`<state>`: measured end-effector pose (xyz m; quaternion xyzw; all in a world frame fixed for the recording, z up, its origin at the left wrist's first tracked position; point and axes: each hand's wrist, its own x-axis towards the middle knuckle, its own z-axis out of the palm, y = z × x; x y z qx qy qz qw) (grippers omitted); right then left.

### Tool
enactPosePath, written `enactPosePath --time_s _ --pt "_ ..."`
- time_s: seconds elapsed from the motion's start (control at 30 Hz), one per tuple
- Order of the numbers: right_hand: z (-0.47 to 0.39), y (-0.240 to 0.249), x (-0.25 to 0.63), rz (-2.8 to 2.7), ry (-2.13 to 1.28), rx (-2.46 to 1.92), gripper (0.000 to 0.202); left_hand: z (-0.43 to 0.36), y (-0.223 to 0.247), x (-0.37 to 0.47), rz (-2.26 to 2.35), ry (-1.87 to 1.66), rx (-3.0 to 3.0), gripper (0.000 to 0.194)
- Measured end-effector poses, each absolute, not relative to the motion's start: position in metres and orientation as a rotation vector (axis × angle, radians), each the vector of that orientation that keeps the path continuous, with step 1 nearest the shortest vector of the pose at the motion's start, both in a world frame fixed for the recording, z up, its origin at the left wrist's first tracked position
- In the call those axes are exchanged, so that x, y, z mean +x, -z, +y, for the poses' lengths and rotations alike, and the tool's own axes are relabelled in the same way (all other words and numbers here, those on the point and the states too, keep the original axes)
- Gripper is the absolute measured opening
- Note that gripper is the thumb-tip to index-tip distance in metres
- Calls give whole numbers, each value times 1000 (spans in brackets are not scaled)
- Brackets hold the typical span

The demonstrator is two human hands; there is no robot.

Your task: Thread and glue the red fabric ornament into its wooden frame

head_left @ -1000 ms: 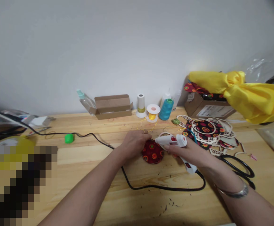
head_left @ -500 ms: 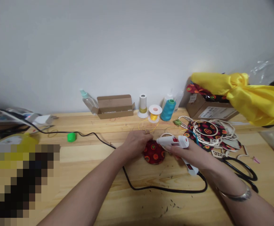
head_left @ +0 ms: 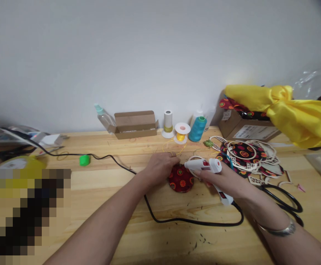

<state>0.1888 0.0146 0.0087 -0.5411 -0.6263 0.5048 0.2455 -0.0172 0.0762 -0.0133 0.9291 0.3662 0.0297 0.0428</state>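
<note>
A white hot glue gun [head_left: 204, 165] is gripped in my right hand [head_left: 224, 180], its nozzle pointing left at the upper edge of a round dark red patterned fabric piece [head_left: 180, 179]. My left hand [head_left: 162, 165] is closed at the upper left rim of that fabric piece, fingertips pressed to its edge; the fingers partly hide what they pinch. A pale ring-shaped piece [head_left: 195, 159] lies behind the glue gun, partly covered by it. The gun's black cord [head_left: 193, 221] loops over the wooden table below both hands.
Behind my hands stand a yellow thread spool [head_left: 180, 137], a white spool [head_left: 168, 125], a teal thread cone [head_left: 197, 129], an open cardboard box [head_left: 135, 125] and a spray bottle [head_left: 105, 119]. Pale cut-out frames [head_left: 243, 165] pile at right, near a box with yellow cloth [head_left: 282, 106]. A green cap [head_left: 84, 160] sits left.
The whole view has shifted very slightly. Both hands, the glue gun and the fabric piece keep nearly the same positions relative to each other.
</note>
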Motion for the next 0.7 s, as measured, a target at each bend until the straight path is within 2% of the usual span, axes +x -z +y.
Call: enactPosePath --time_s 0.57,0.7 --pt "15 -7 190 -1666 -1385 -1509 27 76 14 -18 1088 -131 2840 21" --pt "15 -8 190 -1700 -1382 -1477 22 77 14 -18 1102 -120 2803 22"
